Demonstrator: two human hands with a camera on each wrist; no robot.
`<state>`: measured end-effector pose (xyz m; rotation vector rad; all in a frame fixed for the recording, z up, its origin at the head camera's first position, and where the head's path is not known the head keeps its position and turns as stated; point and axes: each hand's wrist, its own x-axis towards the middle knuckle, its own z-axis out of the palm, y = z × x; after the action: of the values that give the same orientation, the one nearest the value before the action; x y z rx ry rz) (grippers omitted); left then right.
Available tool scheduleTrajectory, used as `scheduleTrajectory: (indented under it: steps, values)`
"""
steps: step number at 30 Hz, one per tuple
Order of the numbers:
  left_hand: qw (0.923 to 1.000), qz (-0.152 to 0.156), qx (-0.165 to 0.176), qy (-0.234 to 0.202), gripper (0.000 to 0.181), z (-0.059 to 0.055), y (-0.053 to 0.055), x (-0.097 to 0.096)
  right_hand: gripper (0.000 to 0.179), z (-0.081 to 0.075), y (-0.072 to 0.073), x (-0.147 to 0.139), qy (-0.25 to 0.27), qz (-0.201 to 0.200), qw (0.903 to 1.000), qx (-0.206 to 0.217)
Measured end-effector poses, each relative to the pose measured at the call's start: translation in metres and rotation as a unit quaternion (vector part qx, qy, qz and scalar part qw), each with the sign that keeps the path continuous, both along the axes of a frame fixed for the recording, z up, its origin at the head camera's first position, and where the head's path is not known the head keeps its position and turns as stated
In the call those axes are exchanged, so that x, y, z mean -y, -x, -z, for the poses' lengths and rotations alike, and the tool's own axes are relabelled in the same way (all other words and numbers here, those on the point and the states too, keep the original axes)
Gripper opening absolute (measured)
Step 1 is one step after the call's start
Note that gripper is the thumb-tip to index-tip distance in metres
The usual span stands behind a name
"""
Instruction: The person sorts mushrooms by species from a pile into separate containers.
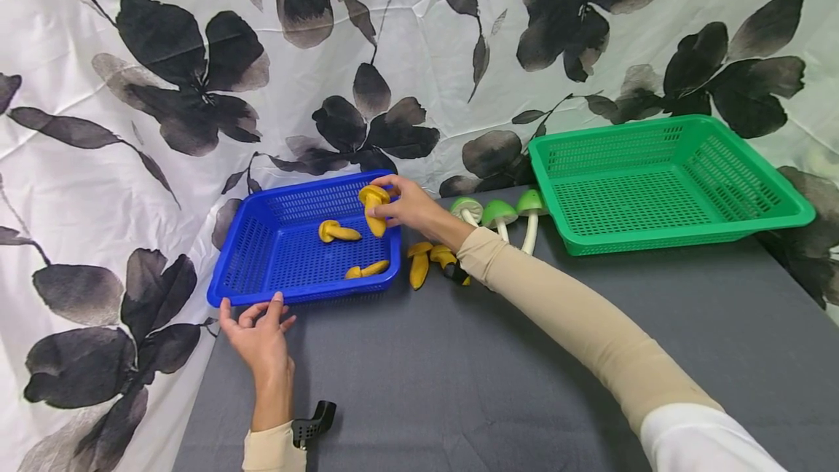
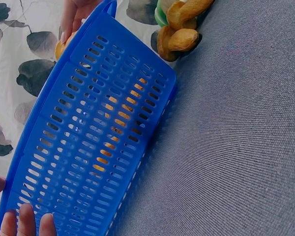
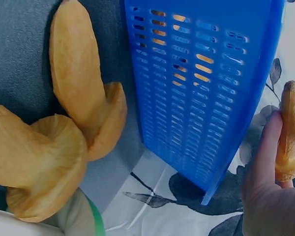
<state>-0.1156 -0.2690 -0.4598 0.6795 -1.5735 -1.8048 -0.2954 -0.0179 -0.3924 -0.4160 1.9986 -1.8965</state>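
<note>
My right hand (image 1: 416, 206) pinches a yellow toy mushroom (image 1: 374, 210) between thumb and fingers, over the right side of a blue plastic basket (image 1: 226, 268). Its stem points down in the head view. Inside the basket lie two more yellow mushrooms, one near the middle (image 1: 339, 231) and one by the near wall (image 1: 367, 269). My left hand (image 1: 258, 333) is at the basket's near left corner, its fingers spread and fingertips right at the rim. The left wrist view shows its fingertips (image 2: 27, 219) in front of the slotted outer wall.
Right of the blue basket lie more yellow mushrooms (image 1: 419, 265), partly behind the right forearm. Several green-capped white mushrooms (image 1: 499, 214) lie beyond them, beside a green basket (image 1: 570, 245). Grey cloth covers the table (image 1: 459, 377); a floral curtain (image 1: 419, 57) hangs behind.
</note>
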Motion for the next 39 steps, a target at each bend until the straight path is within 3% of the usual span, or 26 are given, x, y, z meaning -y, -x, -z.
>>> scheduleTrajectory:
  steps: [17,23,39]
  values:
    - [0.9998,-0.001,0.019,0.003,0.095,-0.008,0.006,0.003,0.064,-0.010,0.011,0.004,0.019,0.003,0.9998,-0.002]
    - [0.9998,0.002,0.018,0.003,0.095,-0.009,0.009,0.005,0.059,-0.012,0.011,-0.001,0.031,0.011,0.9994,0.006]
    - [0.9999,-0.001,0.016,0.006,0.094,-0.006,0.008,0.005,0.053,0.005,0.002,-0.034,0.017,0.007,0.9998,-0.010]
